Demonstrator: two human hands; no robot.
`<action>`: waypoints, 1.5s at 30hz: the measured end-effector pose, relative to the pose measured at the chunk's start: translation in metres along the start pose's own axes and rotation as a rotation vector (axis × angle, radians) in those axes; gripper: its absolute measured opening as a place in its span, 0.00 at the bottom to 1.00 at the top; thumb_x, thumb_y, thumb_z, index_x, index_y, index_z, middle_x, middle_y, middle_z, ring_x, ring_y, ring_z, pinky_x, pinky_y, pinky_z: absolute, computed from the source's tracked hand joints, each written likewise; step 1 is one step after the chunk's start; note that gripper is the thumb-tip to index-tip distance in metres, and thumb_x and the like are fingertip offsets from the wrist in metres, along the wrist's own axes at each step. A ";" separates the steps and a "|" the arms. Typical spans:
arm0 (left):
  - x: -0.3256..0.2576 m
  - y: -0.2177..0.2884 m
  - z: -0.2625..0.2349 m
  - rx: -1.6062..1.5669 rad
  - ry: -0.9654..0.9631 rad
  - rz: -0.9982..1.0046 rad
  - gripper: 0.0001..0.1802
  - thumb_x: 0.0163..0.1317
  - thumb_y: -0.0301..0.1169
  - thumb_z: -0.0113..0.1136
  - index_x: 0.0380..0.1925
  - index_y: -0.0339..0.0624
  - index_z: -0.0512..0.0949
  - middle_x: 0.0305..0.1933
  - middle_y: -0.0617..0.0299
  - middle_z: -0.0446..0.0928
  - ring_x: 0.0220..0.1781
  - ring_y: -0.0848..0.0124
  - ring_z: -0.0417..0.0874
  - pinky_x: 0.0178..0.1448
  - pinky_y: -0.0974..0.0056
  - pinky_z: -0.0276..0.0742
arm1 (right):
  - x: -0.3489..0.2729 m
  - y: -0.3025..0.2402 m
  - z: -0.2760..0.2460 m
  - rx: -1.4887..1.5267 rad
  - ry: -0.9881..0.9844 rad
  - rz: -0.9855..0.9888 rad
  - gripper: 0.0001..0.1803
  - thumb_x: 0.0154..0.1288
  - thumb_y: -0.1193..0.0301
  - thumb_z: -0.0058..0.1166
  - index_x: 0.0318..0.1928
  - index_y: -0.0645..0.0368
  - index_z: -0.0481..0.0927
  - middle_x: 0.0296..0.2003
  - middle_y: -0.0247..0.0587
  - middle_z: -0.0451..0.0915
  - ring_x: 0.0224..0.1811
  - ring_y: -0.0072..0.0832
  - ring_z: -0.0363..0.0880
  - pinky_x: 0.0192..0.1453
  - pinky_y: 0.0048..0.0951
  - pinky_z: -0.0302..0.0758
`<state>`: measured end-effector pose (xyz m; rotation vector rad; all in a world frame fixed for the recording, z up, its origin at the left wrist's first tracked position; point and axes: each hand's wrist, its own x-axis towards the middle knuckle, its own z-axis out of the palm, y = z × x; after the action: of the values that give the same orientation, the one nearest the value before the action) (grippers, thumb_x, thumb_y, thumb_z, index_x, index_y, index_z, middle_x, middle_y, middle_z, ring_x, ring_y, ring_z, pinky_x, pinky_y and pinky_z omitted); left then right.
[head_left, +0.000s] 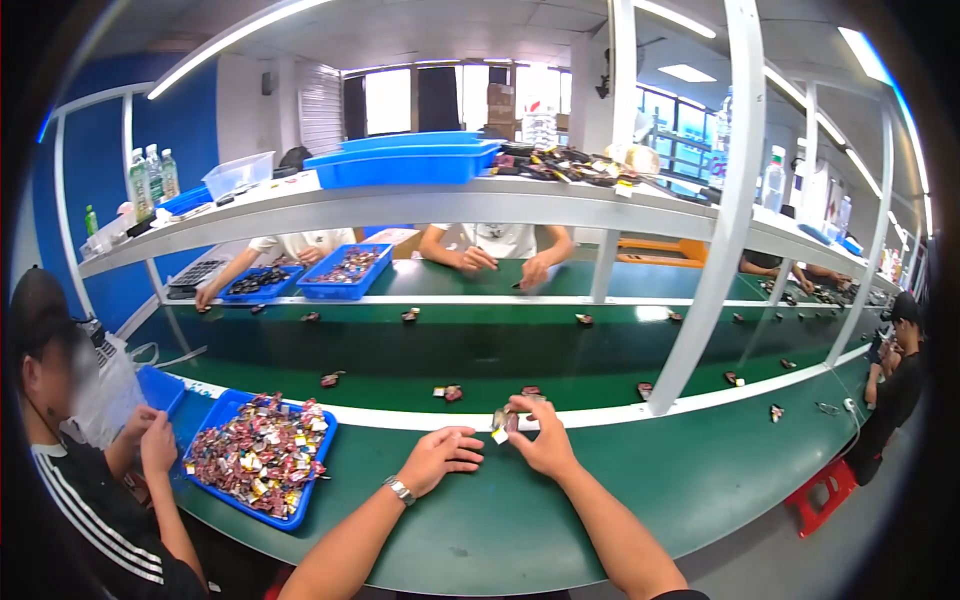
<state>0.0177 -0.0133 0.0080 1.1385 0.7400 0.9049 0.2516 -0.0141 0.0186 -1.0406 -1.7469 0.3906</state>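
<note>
My right hand (541,440) pinches a small dark-and-reddish part with a white-and-yellow tag (501,430) between thumb and fingers, by the white rail at the belt's near edge. What kind of part it is I cannot make out. Close by on the left, my left hand (438,459) hovers over the green table with its fingers loosely stretched and a metal watch (400,490) on the wrist; nothing shows in it. Similar small parts (452,392) lie spaced out along the dark green conveyor belt (400,345) in front of me.
A blue tray (328,440) heaped with these parts stands at my left, beside a co-worker in a black striped top (95,510). Across the belt, people work near more blue trays (384,263). A white post (700,310) and raised shelf (420,207) stand ahead; a red stool (822,500) is at right.
</note>
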 end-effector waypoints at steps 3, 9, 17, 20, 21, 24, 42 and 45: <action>0.006 -0.009 -0.006 -0.078 -0.053 -0.011 0.23 0.76 0.40 0.42 0.60 0.33 0.67 0.52 0.51 0.78 0.50 0.64 0.82 0.55 0.57 0.81 | -0.002 -0.016 0.010 0.066 -0.175 -0.122 0.33 0.51 0.75 0.67 0.61 0.55 0.73 0.53 0.39 0.78 0.57 0.37 0.72 0.61 0.35 0.71; 0.006 -0.010 -0.018 -0.048 -0.141 0.000 0.20 0.74 0.35 0.48 0.59 0.35 0.71 0.52 0.56 0.78 0.48 0.70 0.82 0.52 0.61 0.81 | 0.002 -0.034 0.009 -0.012 -0.446 -0.145 0.33 0.52 0.74 0.68 0.61 0.55 0.74 0.56 0.42 0.75 0.61 0.40 0.71 0.66 0.37 0.69; -0.001 -0.002 -0.002 -0.140 -0.067 0.038 0.20 0.73 0.28 0.47 0.63 0.35 0.67 0.56 0.55 0.76 0.57 0.67 0.79 0.62 0.59 0.79 | -0.010 -0.057 0.035 -0.174 -0.115 -0.072 0.18 0.54 0.73 0.64 0.47 0.57 0.78 0.46 0.41 0.77 0.51 0.40 0.76 0.53 0.36 0.76; -0.001 -0.005 -0.004 -0.152 -0.106 0.026 0.20 0.71 0.28 0.51 0.62 0.36 0.67 0.58 0.55 0.74 0.58 0.65 0.79 0.64 0.56 0.78 | -0.011 -0.050 0.043 -0.383 -0.037 -0.246 0.11 0.55 0.74 0.62 0.39 0.57 0.77 0.39 0.37 0.74 0.42 0.36 0.75 0.42 0.35 0.78; 0.000 -0.005 -0.004 -0.153 -0.102 0.030 0.20 0.70 0.27 0.52 0.61 0.36 0.67 0.58 0.55 0.74 0.58 0.65 0.79 0.64 0.56 0.78 | -0.010 -0.047 0.043 -0.384 -0.036 -0.245 0.11 0.55 0.74 0.62 0.39 0.57 0.77 0.39 0.37 0.74 0.42 0.36 0.75 0.42 0.35 0.78; 0.001 -0.005 -0.004 -0.173 -0.100 0.039 0.20 0.69 0.25 0.53 0.61 0.36 0.68 0.57 0.55 0.74 0.58 0.64 0.79 0.64 0.55 0.78 | -0.009 -0.041 0.042 -0.397 -0.036 -0.312 0.11 0.56 0.74 0.61 0.41 0.57 0.78 0.39 0.36 0.75 0.42 0.35 0.76 0.41 0.34 0.79; 0.003 -0.008 -0.004 -0.160 -0.071 0.042 0.17 0.70 0.21 0.46 0.59 0.36 0.67 0.57 0.55 0.75 0.57 0.67 0.79 0.61 0.61 0.80 | -0.003 -0.037 0.028 -0.353 -0.165 -0.367 0.11 0.51 0.76 0.63 0.37 0.54 0.80 0.41 0.35 0.76 0.45 0.36 0.76 0.46 0.36 0.77; 0.002 -0.008 -0.003 -0.122 -0.047 0.036 0.18 0.70 0.19 0.45 0.59 0.37 0.68 0.58 0.55 0.75 0.57 0.67 0.80 0.61 0.61 0.80 | -0.002 -0.035 0.024 -0.326 -0.211 -0.360 0.11 0.52 0.76 0.64 0.37 0.54 0.79 0.45 0.36 0.75 0.50 0.38 0.74 0.51 0.37 0.76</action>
<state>0.0182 -0.0116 -0.0004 1.0646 0.6192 0.9376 0.2147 -0.0308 0.0303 -0.9046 -2.1912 -0.0153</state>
